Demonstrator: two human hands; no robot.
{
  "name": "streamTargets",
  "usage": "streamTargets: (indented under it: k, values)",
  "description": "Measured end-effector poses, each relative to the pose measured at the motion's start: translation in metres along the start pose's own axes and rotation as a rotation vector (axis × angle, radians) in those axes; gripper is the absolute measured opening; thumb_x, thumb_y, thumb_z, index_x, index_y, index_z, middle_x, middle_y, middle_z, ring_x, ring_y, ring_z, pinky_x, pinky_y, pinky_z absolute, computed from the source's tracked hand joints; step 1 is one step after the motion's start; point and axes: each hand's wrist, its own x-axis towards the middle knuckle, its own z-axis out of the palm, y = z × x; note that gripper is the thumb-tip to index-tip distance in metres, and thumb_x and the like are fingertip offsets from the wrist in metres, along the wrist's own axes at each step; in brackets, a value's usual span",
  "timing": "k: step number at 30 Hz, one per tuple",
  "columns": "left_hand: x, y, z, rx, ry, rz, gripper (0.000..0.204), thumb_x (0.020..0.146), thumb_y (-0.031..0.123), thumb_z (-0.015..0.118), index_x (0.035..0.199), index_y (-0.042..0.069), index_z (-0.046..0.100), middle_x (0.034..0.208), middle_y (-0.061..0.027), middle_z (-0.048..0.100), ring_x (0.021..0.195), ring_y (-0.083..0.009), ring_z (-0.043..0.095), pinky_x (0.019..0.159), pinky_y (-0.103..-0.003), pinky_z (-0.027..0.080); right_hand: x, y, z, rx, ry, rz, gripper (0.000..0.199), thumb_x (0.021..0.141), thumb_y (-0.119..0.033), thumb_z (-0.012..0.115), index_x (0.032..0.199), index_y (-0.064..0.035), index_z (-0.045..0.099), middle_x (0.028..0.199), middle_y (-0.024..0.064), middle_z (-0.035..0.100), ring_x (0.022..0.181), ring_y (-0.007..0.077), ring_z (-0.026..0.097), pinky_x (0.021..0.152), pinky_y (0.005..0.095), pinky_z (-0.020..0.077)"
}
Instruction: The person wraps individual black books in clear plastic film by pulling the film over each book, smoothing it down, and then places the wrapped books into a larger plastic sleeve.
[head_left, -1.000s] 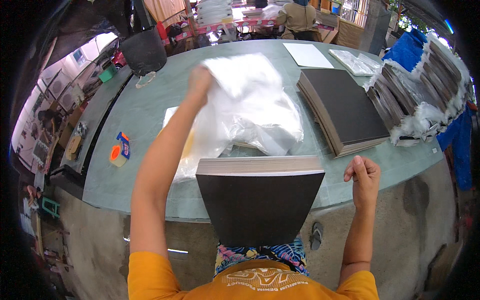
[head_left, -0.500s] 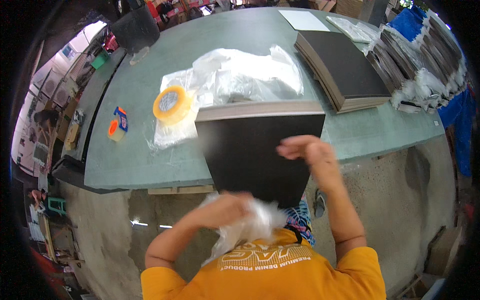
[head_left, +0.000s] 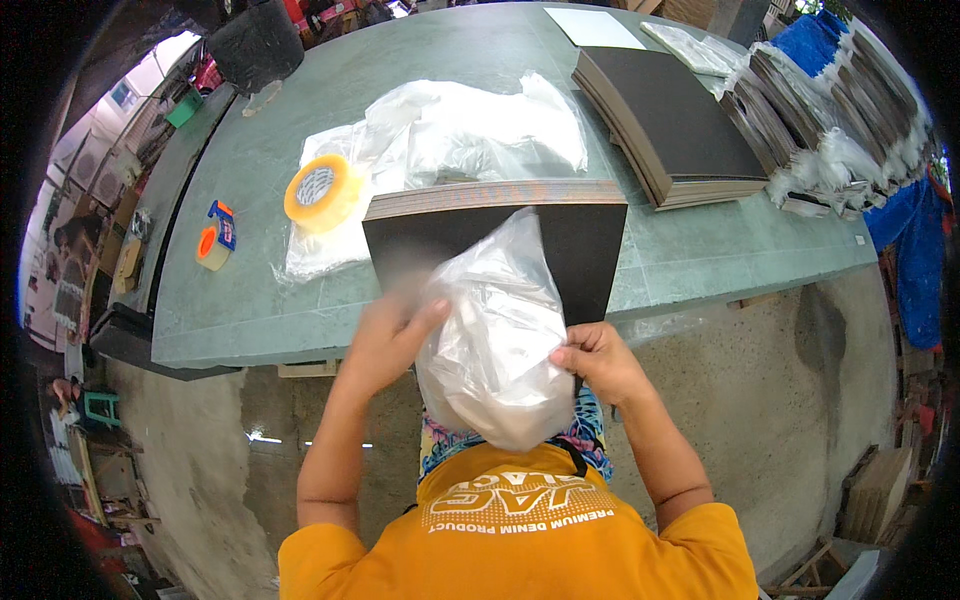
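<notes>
A crumpled clear plastic bag (head_left: 495, 350) hangs in front of my body. On its right edge the thumb and fingers of my right hand (head_left: 598, 365) are pinched shut. My left hand (head_left: 385, 335) is beside the bag's left side, open, its thumb apart from the fingers; the fingers are smeared by motion, and whether they touch the plastic is unclear. Behind the bag, a stack of black-covered boards (head_left: 590, 240) leans at the table's near edge, its layered edge facing up. The bag covers the middle of that stack.
On the green table (head_left: 700, 270), clear plastic bags (head_left: 470, 130) lie beyond the boards. A large tape roll (head_left: 325, 193) and a small tape dispenser (head_left: 217, 236) are at left. Another black board stack (head_left: 680, 125) and plastic-wrapped bundles (head_left: 800, 115) stand at right.
The plastic bag has come up from near my lap to in front of the boards. My left hand has risen; my right hand has lowered and now pinches the bag's edge.
</notes>
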Motion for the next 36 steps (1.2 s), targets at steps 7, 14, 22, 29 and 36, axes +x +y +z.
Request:
streamTargets:
  k: [7,14,22,29,36]
  values:
    - [-0.045,0.061,0.048,-0.144,-0.129,0.075,0.037,0.071,0.012,0.064,0.105,0.003,0.053,0.088,-0.0111,0.057,0.077,-0.0183,0.055,0.064,-0.027,0.046,0.023,0.004,0.023,-0.147,0.03,-0.09,0.016,0.066,-0.011,0.07,0.069,-0.0003,0.059,0.062,0.0011,0.056,0.058,0.0064,0.048,0.051,0.0199,0.0378]
    - [-0.061,-0.066,-0.02,-0.116,0.164,-0.331,0.02,0.076,0.013,0.058,0.09,-0.001,0.06,0.083,-0.0082,0.057,0.076,-0.0157,0.054,0.068,-0.03,0.044,0.014,-0.013,-0.047,0.537,0.039,-0.191,0.01,0.081,-0.011,0.055,0.083,-0.0015,0.057,0.077,0.0077,0.061,0.068,0.0159,0.059,0.061,0.0281,0.0501]
    - [-0.052,-0.018,-0.063,-0.318,0.738,0.011,0.024,0.072,-0.001,0.051,0.095,-0.002,0.047,0.084,-0.0076,0.054,0.062,-0.0128,0.05,0.056,-0.026,0.044,0.023,-0.021,-0.02,0.182,-0.207,-0.081,0.013,0.078,-0.013,0.061,0.08,-0.0008,0.058,0.073,0.0071,0.06,0.065,0.014,0.058,0.059,0.025,0.0477]
    - [-0.022,0.055,0.019,-0.26,-0.223,0.141,0.017,0.071,0.017,0.066,0.078,0.003,0.058,0.069,-0.0029,0.055,0.064,-0.0074,0.05,0.058,-0.021,0.04,0.033,-0.032,0.037,0.521,-0.353,-0.075,0.013,0.077,-0.014,0.063,0.072,-0.0054,0.054,0.072,0.0021,0.058,0.065,0.0103,0.055,0.061,0.024,0.0451]
    - [-0.049,-0.119,-0.091,-0.613,0.585,-0.436,0.026,0.074,0.015,0.06,0.095,0.004,0.051,0.081,-0.0028,0.054,0.067,-0.0101,0.05,0.057,-0.023,0.043,-0.003,-0.04,-0.032,0.644,0.019,-0.299,0.023,0.08,-0.017,0.056,0.089,0.0038,0.055,0.094,0.0147,0.058,0.081,0.022,0.059,0.075,0.0378,0.0477]
